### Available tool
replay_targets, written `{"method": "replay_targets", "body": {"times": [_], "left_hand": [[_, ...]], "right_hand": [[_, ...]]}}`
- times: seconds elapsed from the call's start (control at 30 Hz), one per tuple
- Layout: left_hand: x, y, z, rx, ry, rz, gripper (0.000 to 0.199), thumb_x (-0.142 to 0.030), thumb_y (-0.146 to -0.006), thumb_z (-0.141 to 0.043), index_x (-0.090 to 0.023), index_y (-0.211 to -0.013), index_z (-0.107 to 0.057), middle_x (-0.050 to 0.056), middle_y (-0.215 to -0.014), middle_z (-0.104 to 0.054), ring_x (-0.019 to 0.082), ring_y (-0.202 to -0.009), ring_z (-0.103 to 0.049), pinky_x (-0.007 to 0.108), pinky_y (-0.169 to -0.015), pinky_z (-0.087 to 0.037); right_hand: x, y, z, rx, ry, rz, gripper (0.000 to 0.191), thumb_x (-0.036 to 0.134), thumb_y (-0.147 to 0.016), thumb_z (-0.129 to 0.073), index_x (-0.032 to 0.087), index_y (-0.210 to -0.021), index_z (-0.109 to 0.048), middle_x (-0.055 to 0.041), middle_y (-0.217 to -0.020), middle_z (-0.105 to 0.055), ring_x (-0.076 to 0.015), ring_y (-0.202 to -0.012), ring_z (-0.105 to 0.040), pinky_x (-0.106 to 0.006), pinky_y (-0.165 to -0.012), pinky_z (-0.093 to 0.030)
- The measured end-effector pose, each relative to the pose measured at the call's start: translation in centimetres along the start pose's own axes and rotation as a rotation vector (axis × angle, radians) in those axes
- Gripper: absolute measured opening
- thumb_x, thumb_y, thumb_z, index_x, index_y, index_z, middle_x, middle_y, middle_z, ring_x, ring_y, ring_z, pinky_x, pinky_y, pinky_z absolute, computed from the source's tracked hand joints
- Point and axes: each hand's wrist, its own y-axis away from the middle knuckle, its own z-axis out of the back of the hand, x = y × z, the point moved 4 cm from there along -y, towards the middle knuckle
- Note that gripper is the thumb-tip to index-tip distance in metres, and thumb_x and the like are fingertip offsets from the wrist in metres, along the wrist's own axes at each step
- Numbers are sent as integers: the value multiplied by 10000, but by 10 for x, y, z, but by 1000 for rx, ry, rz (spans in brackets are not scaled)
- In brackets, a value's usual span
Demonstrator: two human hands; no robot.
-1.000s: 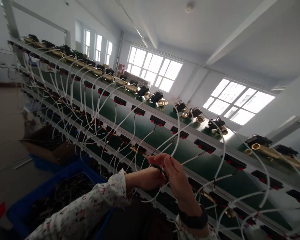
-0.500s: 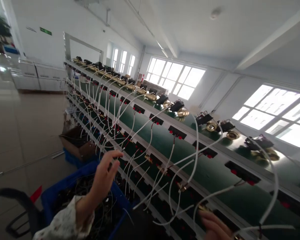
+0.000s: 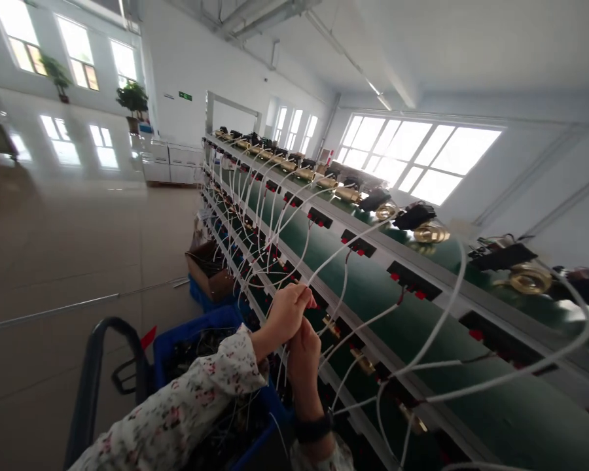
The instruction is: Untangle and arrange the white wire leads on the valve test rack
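My left hand (image 3: pixel 285 311) pinches a white cable (image 3: pixel 341 250) that runs down from a brass valve (image 3: pixel 430 233) with a black actuator on the rack's top shelf. Just below and touching it, my right hand (image 3: pixel 304 350) is closed, with a dark band on its wrist. What the right fingers grip is hidden. Both hands are in front of the rack's shelf edge (image 3: pixel 373 353). Black terminal blocks with red tabs (image 3: pixel 358 243) line the upper rail, some with white cables in them.
A blue crate (image 3: pixel 164 353) of dark parts and wires stands below my left arm, beside a dark curved handle (image 3: pixel 110 327). Further along the rack is a cardboard box (image 3: pixel 211 278). Many white cables hang across the shelves. More brass valves (image 3: pixel 363 358) lie on a lower shelf.
My hands were apart, the left open in front of the rack and the right low at the right. They have come together at the white cable. The view has swung left.
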Motion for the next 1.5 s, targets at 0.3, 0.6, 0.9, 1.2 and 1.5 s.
{"method": "replay_targets", "body": {"times": [0.3,0.6,0.9,1.2,1.5], "left_hand": [[-12,-20,-16,-23,222,76,371,-348,-887,-322,-160,-613,-485,38,-642,-606,134,-606,-520,254,-628,-412],[24,-23,121,-389,-232,-192,404,-413,-889,-380,-162,-1191,-476,124,-1225,-488,242,-1163,-420,414,-1026,-259],[87,-115,95,222,345,194,212,-261,-744,-621,-126,-905,-593,85,-848,-626,229,-979,-552,323,-906,-379],[50,-126,87,348,834,424,264,-217,-898,-349,-138,-683,-479,-2,-538,-491,102,-496,-516,267,-613,-482],[44,-138,86,381,818,317,258,-249,-865,-464,-117,-666,-561,87,-703,-648,172,-765,-603,291,-747,-412]], "right_hand": [[-4,10,25,70,185,48,411,430,-886,-351,198,-559,-442,32,-465,-422,-112,-420,-371,-247,-439,-270],[28,23,-2,-243,19,247,258,348,-873,-432,212,-987,-620,-116,-1119,-559,-259,-1046,-501,-415,-847,-412],[5,-82,-156,188,-469,-146,446,485,-739,-579,154,-1034,-526,18,-631,-591,-83,-406,-487,-196,-389,-358],[28,-56,-126,-81,-187,-38,354,412,-829,-452,165,-581,-502,26,-520,-502,-65,-391,-371,-204,-394,-270],[33,-68,-80,-286,-185,40,293,437,-806,-500,177,-909,-588,-33,-864,-598,-52,-410,-401,-201,-362,-316]]}}
